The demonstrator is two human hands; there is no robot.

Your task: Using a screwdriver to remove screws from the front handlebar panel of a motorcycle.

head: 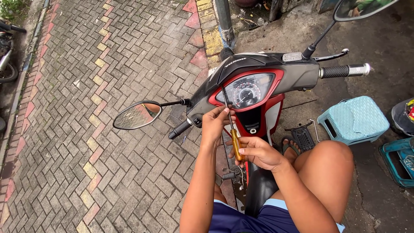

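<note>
One scooter (258,86), black and red, seen from the seat, front pointing away over patterned paving. One screwdriver (233,129) with an amber handle and a long dark shaft, slanting up toward the instrument panel (248,91), tip at the panel's left edge. Right hand (258,152) wrapped around the amber handle, fingers closed tight on it, just above the black seat. Left hand (215,123) higher up, fingertips pinched together on the shaft near the lower rim of the panel. Two mirrors: left mirror (137,115) oval, reflecting brick; right mirror (360,8) cut off by the top edge. Two handlebar grips: left grip (180,129) short and black, right grip (345,70) black with a silver end. One round speedometer dial inside the red-framed panel, flanked by one small red badge (details too small to tell). One pale turquoise woven stool (353,119) to the right on dark ground, one teal crate (399,160) beside it at the frame's edge. One foot in a sandal (292,146) beside a black footrest plate (302,137). One grey pole (224,19) standing at the kerb ahead. Part of another parked motorbike (6,56) at the far left. Two bare knees and dark blue shorts (241,220) at the bottom.
</note>
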